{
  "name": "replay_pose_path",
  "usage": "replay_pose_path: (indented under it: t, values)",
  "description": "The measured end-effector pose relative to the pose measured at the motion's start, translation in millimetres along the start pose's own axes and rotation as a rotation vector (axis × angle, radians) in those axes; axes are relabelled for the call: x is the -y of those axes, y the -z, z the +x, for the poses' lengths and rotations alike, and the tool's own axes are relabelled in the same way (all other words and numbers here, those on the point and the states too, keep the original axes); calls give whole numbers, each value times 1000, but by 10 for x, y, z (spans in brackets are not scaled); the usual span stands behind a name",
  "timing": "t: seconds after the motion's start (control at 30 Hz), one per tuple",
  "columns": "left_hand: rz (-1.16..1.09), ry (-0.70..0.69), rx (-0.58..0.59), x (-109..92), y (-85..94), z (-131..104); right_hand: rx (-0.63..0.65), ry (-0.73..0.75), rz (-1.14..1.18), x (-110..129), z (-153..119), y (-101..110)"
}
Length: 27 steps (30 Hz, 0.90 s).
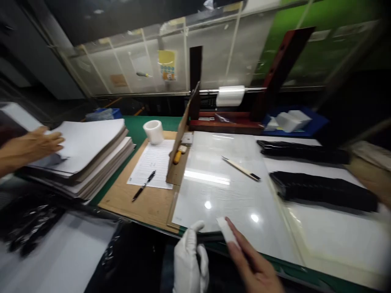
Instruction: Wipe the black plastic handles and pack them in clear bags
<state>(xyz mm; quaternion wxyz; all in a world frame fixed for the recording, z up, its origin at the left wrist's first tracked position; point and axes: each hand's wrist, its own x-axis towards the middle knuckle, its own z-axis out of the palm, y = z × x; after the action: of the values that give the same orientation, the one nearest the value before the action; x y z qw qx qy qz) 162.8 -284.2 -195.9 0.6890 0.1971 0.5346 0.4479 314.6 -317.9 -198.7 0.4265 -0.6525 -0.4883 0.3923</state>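
Note:
My left hand (190,260) wears a white glove and is raised at the front edge of the glossy white sheet (201,195), its fingers apart and nothing in them. Just right of it, my bare right hand (249,260) pinches a small white strip (226,230) between thumb and fingers. On the glossy sheet lies a cream-handled knife (241,168). A black pen (143,186) rests across a lined paper (152,162) on the brown board (146,205), with a roll of clear tape (153,132) behind it.
Another person's hand (33,146) touches a tall paper stack (91,146) at the left. Two black bundles (324,190) lie at the right. An upright cardboard piece (180,142) stands beside the sheet. Behind are a film roll (230,95) and a blue tray (317,122) holding white pieces.

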Motion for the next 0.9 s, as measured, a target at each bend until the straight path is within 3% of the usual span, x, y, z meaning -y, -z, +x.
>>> replay_pose_path:
  t: [0.07, 0.13, 0.23, 0.33, 0.47, 0.6, 0.7, 0.8, 0.9]
  values:
    - [-92, 86, 2, 37, -48, -18, -94, 245, -133, 4, -36, -136]
    - [-138, 192, 54, 42, -61, -47, -73, 364, -238, 14, -8, -177]
    - [-78, 338, 169, 5, -46, -88, -48, 459, -339, 46, 90, -36]
    - [-17, 387, 211, -12, -35, -109, 70, 655, -477, 62, 147, 161]
    - [-19, 393, 217, 85, -24, -96, 52, 577, -563, 34, 145, 238]
    - [-38, 395, 231, 191, 10, -59, 107, 610, -568, 20, 152, 198]
    - [-30, 415, 228, 212, 23, -36, 47, 528, -570, 26, 171, 194]
    - [-26, 419, 232, 207, 41, -25, 129, 577, -571, 38, 176, 215]
    - [-39, 441, 297, 208, 80, -22, 105, 462, -558, 58, 183, 258]
